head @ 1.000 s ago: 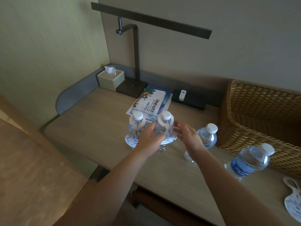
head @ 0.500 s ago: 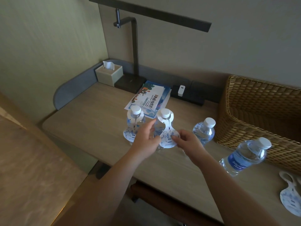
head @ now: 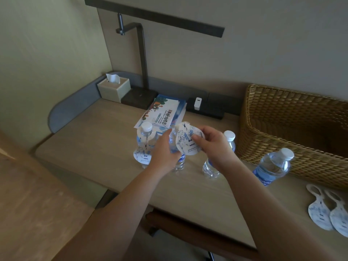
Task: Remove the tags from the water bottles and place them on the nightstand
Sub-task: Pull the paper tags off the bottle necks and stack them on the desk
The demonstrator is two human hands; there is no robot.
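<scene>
Several small water bottles stand on the wooden nightstand point(head: 90, 140). The leftmost bottle point(head: 146, 134) wears a white tag point(head: 142, 154) round its neck. My left hand point(head: 164, 149) grips the second bottle point(head: 179, 161) by its body. My right hand point(head: 211, 142) pinches that bottle's white tag point(head: 185, 140) and holds it lifted at cap height, tilted up. A third bottle point(head: 228, 138) stands behind my right wrist and a fourth point(head: 273, 165) stands beside the basket, both bare. Two removed tags point(head: 327, 211) lie flat at the right.
A woven basket point(head: 293, 117) fills the back right. A tissue box point(head: 114, 89), a dark lamp base point(head: 139, 97) with its tall arm, brochures point(head: 162, 113) and a power strip with a white plug point(head: 197, 103) line the back. The front edge runs below my forearms.
My right hand took hold of the second bottle's tag and pulled it upward from hanging down the bottle's front. My left hand closed round that bottle. The view shifted slightly.
</scene>
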